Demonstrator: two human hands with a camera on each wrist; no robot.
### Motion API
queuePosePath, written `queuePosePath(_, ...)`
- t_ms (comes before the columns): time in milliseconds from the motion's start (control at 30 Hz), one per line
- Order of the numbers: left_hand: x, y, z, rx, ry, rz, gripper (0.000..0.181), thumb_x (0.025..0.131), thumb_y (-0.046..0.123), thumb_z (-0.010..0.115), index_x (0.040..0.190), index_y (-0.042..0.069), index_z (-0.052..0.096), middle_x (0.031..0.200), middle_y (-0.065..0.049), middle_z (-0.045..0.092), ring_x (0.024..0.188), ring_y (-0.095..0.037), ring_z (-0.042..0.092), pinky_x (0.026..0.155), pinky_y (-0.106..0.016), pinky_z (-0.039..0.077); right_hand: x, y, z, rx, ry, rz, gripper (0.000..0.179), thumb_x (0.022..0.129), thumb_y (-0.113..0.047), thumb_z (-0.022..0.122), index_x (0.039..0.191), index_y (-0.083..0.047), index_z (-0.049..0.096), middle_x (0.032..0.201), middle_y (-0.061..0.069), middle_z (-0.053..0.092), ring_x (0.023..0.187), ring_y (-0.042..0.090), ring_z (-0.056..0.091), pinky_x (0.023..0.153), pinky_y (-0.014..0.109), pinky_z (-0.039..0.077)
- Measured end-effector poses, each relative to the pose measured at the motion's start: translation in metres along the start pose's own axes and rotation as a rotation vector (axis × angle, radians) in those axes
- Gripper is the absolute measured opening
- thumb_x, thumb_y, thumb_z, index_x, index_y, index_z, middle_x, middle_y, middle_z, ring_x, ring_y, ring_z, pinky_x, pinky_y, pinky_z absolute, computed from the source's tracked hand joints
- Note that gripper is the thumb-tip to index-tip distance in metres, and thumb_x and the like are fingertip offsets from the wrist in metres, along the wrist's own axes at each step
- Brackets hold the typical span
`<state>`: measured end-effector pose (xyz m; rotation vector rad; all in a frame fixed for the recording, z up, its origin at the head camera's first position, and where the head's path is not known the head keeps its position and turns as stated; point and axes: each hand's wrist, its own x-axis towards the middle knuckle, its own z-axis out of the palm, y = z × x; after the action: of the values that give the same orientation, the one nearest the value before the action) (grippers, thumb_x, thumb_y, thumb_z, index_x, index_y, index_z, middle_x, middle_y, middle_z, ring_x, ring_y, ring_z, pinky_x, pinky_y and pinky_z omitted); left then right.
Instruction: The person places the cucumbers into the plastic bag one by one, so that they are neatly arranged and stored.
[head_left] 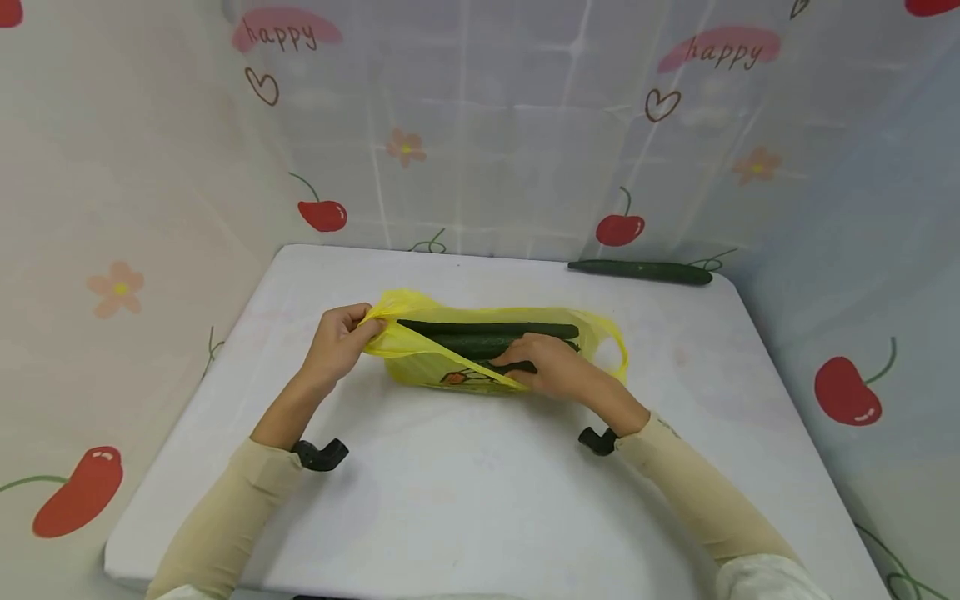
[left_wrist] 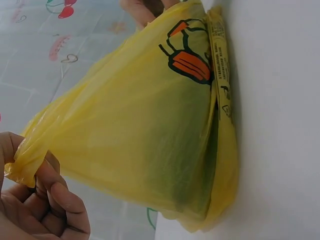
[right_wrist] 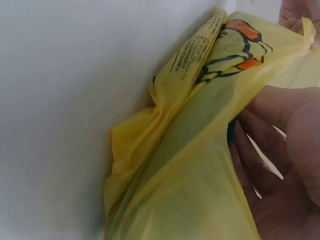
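Observation:
A yellow plastic bag lies on the white table with its mouth held apart. Long dark green cucumbers show inside it, side by side. My left hand pinches the gathered left end of the bag, lifting it off the table; the left wrist view shows the bunched plastic between thumb and fingers. My right hand reaches into the opening, its thumb and fingers about the nearest cucumber. In the right wrist view the bag's side hides most of that cucumber.
Another cucumber lies outside the bag at the table's back right edge. A loop handle stands at the bag's right end. Printed curtains enclose the table at the back and sides.

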<state>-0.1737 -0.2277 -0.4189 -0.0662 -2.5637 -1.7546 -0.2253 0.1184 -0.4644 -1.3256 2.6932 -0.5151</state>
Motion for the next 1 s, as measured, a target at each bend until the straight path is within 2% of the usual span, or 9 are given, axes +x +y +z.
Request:
queuePosePath(33,-0.001,0.003,-0.001,0.000,0.005,-0.004,0.017,0.095,0.015,0.059,0.091,-0.001,0.063,0.070,0.004,0.059,0.064,-0.009,0.050,0.057,-0.023,0.044,-0.002,-0.001,-0.001,0.005,-0.008,0.012,0.031,0.094,-0.028,0.067,0.125,-0.028,0.068,0.121,-0.008,0.070,0.114,0.014,0.062,0.093,0.035,0.053)
queuePosePath(100,0.001,-0.003,-0.002,-0.006,0.009,-0.009,0.018,0.095,0.016,0.060,0.091,-0.001,0.063,0.069,0.006,0.060,0.065,-0.009,0.052,0.058,-0.024,0.045,-0.005,-0.002,-0.004,0.018,-0.015,0.032,0.030,0.094,-0.028,0.067,0.124,-0.027,0.068,0.121,-0.009,0.069,0.116,0.014,0.062,0.096,0.036,0.052)
queuePosePath(267,0.009,-0.026,-0.001,0.002,-0.011,0.021,0.022,0.095,0.023,0.062,0.095,0.002,0.065,0.071,0.005,0.063,0.064,-0.009,0.054,0.057,-0.024,0.047,-0.014,0.002,-0.014,0.039,0.017,0.082,0.028,0.092,-0.030,0.069,0.120,-0.025,0.069,0.118,-0.010,0.068,0.112,0.013,0.062,0.096,0.035,0.051)
queuePosePath(433,0.009,-0.026,0.002,0.017,-0.034,0.037,0.023,0.095,0.025,0.061,0.099,0.002,0.066,0.075,0.002,0.063,0.065,-0.009,0.054,0.057,-0.025,0.049,-0.020,0.008,-0.029,0.064,0.060,0.103,0.029,0.092,-0.029,0.070,0.120,-0.023,0.069,0.119,-0.008,0.067,0.112,0.014,0.062,0.096,0.037,0.052)
queuePosePath(667,0.009,-0.025,0.002,0.016,-0.033,0.003,0.019,0.095,0.021,0.060,0.098,0.002,0.065,0.073,0.004,0.060,0.064,-0.008,0.052,0.057,-0.025,0.048,-0.035,0.021,-0.055,0.131,0.159,0.120,0.030,0.093,-0.035,0.067,0.120,-0.021,0.069,0.118,-0.006,0.069,0.108,0.015,0.064,0.092,0.042,0.053)
queuePosePath(833,0.011,-0.023,0.003,0.024,-0.029,0.002,0.017,0.096,0.016,0.058,0.095,0.000,0.064,0.072,0.002,0.059,0.064,-0.009,0.052,0.057,-0.025,0.048,-0.047,0.041,-0.070,0.151,0.274,0.122,0.025,0.093,-0.029,0.069,0.117,-0.024,0.069,0.114,-0.008,0.070,0.103,0.013,0.064,0.089,0.042,0.052)
queuePosePath(1000,0.009,-0.023,0.003,0.012,-0.024,-0.011,0.018,0.096,0.019,0.059,0.096,0.002,0.064,0.073,0.003,0.060,0.065,-0.009,0.052,0.057,-0.024,0.047,-0.058,0.065,-0.078,0.139,0.337,0.177,0.024,0.092,-0.027,0.070,0.116,-0.028,0.070,0.115,-0.010,0.070,0.101,0.011,0.063,0.084,0.038,0.049)
